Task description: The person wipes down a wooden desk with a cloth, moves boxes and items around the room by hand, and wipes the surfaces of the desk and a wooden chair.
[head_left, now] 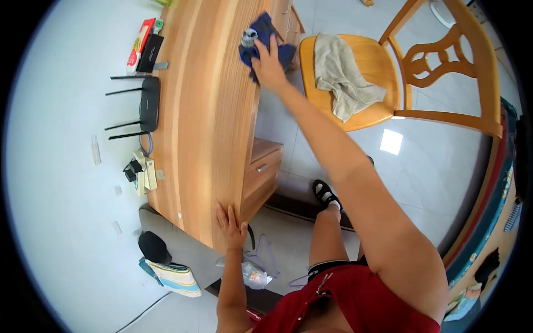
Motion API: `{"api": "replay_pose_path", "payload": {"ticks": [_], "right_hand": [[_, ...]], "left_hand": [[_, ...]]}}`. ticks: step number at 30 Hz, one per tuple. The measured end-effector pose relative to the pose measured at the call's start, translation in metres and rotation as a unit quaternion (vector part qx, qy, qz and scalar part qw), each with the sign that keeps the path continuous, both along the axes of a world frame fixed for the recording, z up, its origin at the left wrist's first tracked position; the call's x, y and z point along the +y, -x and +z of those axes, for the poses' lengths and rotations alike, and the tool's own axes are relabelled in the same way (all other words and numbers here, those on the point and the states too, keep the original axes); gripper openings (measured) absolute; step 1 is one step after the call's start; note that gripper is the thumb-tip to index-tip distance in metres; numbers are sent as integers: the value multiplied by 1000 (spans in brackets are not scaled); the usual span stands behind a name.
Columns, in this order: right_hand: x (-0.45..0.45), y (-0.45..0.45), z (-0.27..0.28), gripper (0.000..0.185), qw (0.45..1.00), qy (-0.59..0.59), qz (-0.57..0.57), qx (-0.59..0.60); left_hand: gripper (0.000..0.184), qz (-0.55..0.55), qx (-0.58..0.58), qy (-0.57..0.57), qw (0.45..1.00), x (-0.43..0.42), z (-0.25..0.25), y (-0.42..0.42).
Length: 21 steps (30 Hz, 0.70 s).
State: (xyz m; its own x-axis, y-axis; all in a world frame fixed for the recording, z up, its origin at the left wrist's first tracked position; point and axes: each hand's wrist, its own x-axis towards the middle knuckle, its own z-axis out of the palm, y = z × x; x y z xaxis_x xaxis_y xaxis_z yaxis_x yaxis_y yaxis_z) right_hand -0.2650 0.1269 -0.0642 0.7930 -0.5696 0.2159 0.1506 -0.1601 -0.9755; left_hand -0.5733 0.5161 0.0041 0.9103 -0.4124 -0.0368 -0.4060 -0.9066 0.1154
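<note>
My right hand [268, 65] reaches to the far end of the wooden desk [194, 111] and presses on a bunched dark blue cloth [264, 26] at the desk's front edge. A small grey-white round object [249, 38] sits against the cloth beside my fingertips; its kind is unclear. My left hand [231, 230] lies flat on the desk's near corner, fingers stretched out, holding nothing.
A wooden chair [388, 72] with a grey cloth [341, 75] on its seat stands right of the desk. Along the wall are a black router [149, 104], a red-and-white pack [140, 47] and a black box [150, 54]. A cap [154, 247] lies below the desk's near end.
</note>
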Motion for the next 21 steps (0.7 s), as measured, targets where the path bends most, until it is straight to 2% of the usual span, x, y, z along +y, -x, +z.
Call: {"api": "replay_pose_path", "payload": {"ticks": [2,4,7,9,12,14,15,16,18,19,21], "right_hand": [[18,20,3,58,997,-1,16,77],[27,56,7,56,996,20,61,65],[18,109,24,53,976,-10,193,102],[5,127,45,52,960,-21,244,134],[-17,118,116,50,941,-219,255,46],[-37,101,167,50,923,-261,282,-10],[-43,89,180,49,915,-283,286,-19],[-45,75,177,49,927,-253,276,-41],[-49,47,164,50,943,-194,258,-83],[-57,40,152,44,977,2,210,-45],[-44,23,111,50,975,173,60,122]], "left_hand": [[65,49,-4,42,998,-33,5,-17],[59,83,-28,145,986,-86,21,-60],[51,174,-45,339,923,-146,13,-149],[55,181,-90,335,920,-156,-8,-210],[60,353,-41,198,914,-193,-21,-262],[64,374,-65,-24,925,-203,-47,-269],[66,382,-69,-64,919,-206,-52,-272],[67,389,-73,-104,912,-210,-55,-274],[71,412,-67,-41,908,-209,-51,-276],[72,401,-68,-26,913,-216,-39,-271],[73,397,-71,-36,915,-223,-32,-269]]}}
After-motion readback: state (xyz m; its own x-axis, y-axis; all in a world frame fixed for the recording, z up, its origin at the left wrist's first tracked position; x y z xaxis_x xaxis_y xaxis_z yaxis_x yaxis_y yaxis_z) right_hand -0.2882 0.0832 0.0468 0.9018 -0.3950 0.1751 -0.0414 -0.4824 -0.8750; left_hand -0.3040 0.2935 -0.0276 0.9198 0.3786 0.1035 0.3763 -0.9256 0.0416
